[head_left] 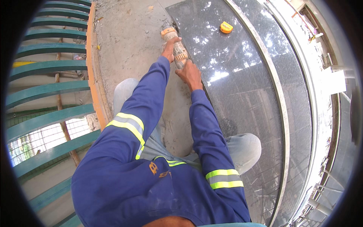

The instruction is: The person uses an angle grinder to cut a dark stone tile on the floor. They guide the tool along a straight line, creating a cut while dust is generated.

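Both hands clenched on yellow angle grinder [174, 44], left hand [169, 49] ahead near its head, right hand [190, 75] behind on the tail, long axis running forward along dark stone slab [242, 87] edge.

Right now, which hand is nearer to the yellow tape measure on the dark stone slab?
Right. The right hand grips the rear of the yellow grinder at the slab's left edge, below-left of the tape measure. The left hand holds the grinder farther left.
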Available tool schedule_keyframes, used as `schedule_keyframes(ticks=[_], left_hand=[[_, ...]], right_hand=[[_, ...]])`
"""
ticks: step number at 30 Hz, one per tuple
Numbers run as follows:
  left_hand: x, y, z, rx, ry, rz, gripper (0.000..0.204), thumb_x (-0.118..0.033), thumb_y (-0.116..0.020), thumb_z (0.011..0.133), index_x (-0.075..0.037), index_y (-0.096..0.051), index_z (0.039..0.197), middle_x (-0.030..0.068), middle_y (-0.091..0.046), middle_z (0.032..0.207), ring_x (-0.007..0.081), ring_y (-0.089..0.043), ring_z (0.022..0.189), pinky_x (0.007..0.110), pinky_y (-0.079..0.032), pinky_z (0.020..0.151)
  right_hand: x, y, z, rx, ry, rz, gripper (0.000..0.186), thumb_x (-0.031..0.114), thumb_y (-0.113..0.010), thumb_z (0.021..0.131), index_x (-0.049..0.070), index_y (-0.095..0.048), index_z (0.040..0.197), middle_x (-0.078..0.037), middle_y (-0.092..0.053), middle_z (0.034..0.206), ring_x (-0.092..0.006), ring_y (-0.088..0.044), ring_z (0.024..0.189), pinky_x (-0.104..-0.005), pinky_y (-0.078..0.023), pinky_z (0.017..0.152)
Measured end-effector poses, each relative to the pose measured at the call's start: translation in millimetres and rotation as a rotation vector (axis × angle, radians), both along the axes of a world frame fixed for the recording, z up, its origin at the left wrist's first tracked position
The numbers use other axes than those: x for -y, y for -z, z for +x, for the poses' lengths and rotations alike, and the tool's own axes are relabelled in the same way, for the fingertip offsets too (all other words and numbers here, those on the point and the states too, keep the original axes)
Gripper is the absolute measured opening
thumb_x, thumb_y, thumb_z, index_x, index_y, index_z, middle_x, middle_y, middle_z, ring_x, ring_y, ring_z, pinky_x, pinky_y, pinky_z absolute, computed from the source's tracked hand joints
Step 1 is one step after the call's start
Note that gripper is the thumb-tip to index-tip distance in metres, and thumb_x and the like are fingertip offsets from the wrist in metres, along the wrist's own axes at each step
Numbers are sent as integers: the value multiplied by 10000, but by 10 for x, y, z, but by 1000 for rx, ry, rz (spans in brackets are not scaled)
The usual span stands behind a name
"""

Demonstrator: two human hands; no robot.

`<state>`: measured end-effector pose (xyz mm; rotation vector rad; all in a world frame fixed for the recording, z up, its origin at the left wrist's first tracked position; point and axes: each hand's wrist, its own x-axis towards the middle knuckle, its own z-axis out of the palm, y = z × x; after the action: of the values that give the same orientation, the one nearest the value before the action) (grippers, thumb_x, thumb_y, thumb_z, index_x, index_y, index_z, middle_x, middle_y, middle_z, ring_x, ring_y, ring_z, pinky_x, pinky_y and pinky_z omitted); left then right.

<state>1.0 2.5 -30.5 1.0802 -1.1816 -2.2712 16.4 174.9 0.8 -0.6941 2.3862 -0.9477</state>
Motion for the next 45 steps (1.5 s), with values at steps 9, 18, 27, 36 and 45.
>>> schedule_keyframes(ticks=[9, 18, 27, 36, 45], left_hand=[[-8, 39, 26, 0, 7, -3, 398, -189, -760, 752, -45, -538, 1049, 114, -591, 789, 266, -650, 631, 439, -592, 574], [-121, -45, 63, -24, 9, -15, 417, -171, -759, 756, -32, -527, 1074, 115, -576, 815, 283, -654, 663, 466, -597, 592], [-187, -86, 100, 16, 26, 7, 448, -183, -758, 747, -27, -516, 1090, 130, -586, 824, 294, -662, 659, 478, -601, 595], [-254, -153, 103, 26, 17, -12, 419, -176, -744, 759, -38, -522, 1086, 118, -580, 812, 289, -658, 655, 475, -601, 591], [-239, -163, 112, 36, 77, 28, 384, -197, -716, 793, -42, -519, 1085, 129, -579, 811, 295, -654, 680, 475, -596, 608]], right_hand=[[-46, -31, 38, -2, 12, 2, 451, 253, -782, 711, -52, -628, 1004, -283, -709, 970, -434, -701, 928, -485, -560, 824], [-110, -1, 51, 12, 15, 4, 465, 276, -774, 717, -47, -629, 1018, -281, -707, 978, -428, -699, 934, -480, -553, 834], [-190, -64, 88, 16, 12, 7, 433, 242, -769, 713, -41, -639, 1014, -268, -712, 979, -409, -707, 928, -469, -555, 834], [-255, -97, 105, 32, 12, -10, 442, 244, -763, 716, -43, -641, 1030, -270, -708, 1002, -408, -703, 950, -469, -553, 844], [-265, -34, 109, 40, 18, -35, 502, 292, -739, 714, -51, -629, 1064, -280, -703, 1016, -423, -691, 966, -478, -540, 859]])
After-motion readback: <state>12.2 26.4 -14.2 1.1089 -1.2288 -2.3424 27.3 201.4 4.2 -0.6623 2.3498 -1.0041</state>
